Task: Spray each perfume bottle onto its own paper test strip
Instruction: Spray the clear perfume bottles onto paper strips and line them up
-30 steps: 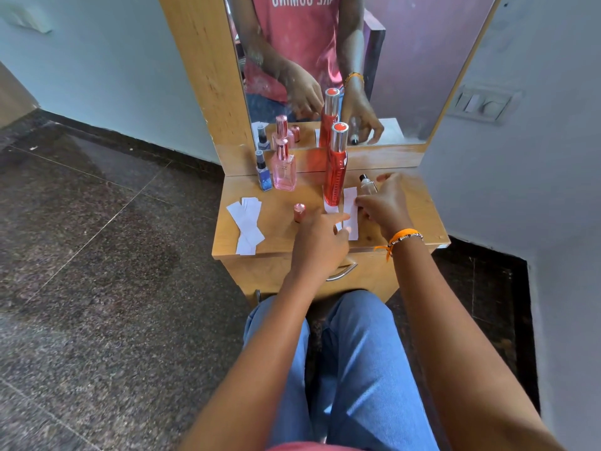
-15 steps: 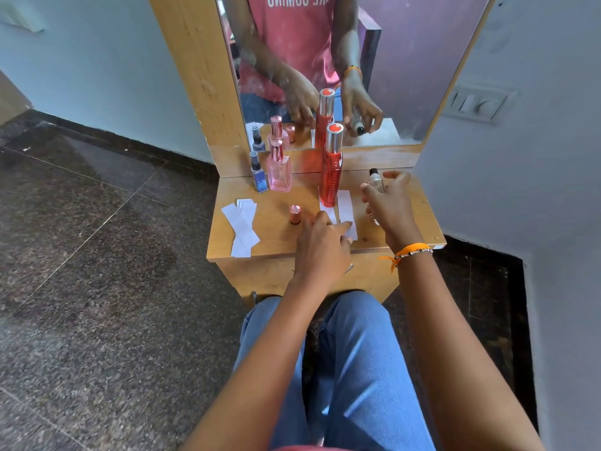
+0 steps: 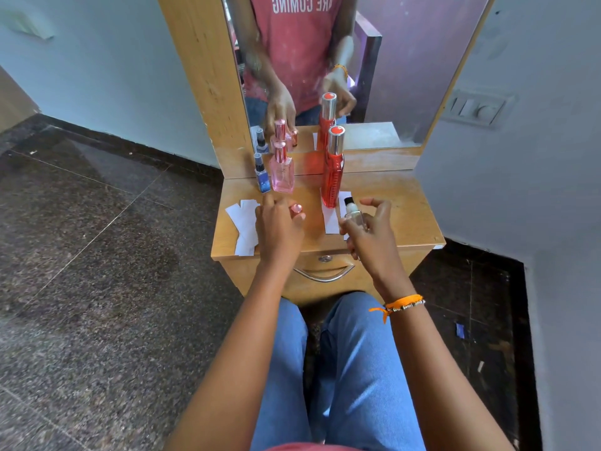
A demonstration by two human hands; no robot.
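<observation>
My right hand (image 3: 369, 231) grips a small clear bottle (image 3: 352, 212) with a black sprayer, lifted over the dresser's right front. Beside it a tall red bottle (image 3: 332, 172) with a silver cap stands on the far end of a white paper strip (image 3: 331, 219). A pink square bottle (image 3: 282, 170) and a small blue bottle (image 3: 262, 176) stand at the back left by the mirror. My left hand (image 3: 278, 222) hovers over the top with fingers spread, between a loose pink cap (image 3: 296, 208) and a pile of white strips (image 3: 244, 226).
The small wooden dresser (image 3: 403, 209) has a mirror (image 3: 383, 76) behind it and a drawer with a metal handle (image 3: 323, 275) in front. My knees sit under its front edge. A wall with a switch plate (image 3: 476, 107) is close on the right.
My left hand moved left from the strip under the red bottle toward the pink cap and strip pile. My right hand raised the clear bottle and drew it slightly nearer.
</observation>
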